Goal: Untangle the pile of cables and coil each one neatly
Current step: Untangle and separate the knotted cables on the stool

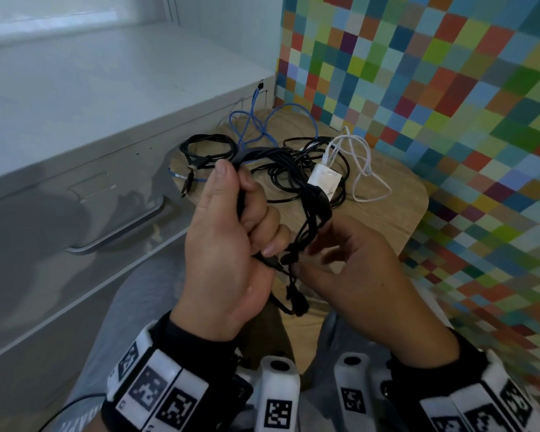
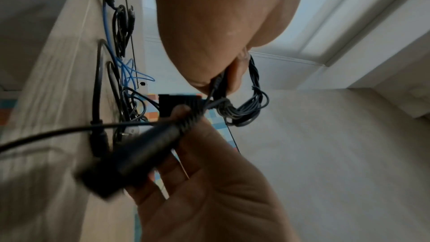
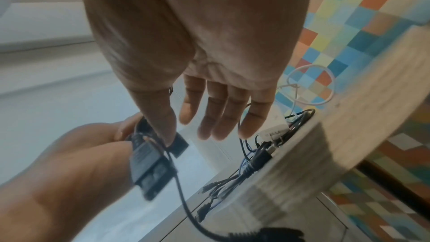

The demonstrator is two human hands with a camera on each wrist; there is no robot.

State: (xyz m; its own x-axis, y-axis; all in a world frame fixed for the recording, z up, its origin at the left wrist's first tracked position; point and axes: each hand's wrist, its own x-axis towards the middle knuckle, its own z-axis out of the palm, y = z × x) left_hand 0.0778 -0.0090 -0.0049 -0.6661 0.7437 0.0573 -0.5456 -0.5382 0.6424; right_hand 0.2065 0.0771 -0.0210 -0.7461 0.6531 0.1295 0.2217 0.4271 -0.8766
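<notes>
Small round wood-grain counter [image 1: 387,194] sits in a corner: multicolour checkered wall [image 1: 449,88] to its right, white drawer cabinet [image 1: 75,182] with a metal bar handle [image 1: 122,235] to its left, a pale sill or ledge [image 1: 75,20] above the cabinet. Cable pile lies on the counter: blue cable [image 1: 250,126] at the far edge toward the cabinet, a coiled black cable [image 1: 206,148] on the cabinet side, white cable [image 1: 365,169] with a white charger block [image 1: 323,179] on the wall side, loose black loops [image 1: 293,169] between them. Left hand [image 1: 228,244] is held above the counter's near edge, fingers curled tight around a black cable bundle [image 1: 312,210]. Right hand [image 1: 356,269] is just beside it, on the wall side, fingers straight and spread in the right wrist view, thumb touching the bundle's hanging black connector [image 3: 151,168]. Person's grey-trousered knees [image 1: 131,307] sit below the counter's near edge. Marker-patterned wrist rigs [image 1: 156,388] on both wrists.
</notes>
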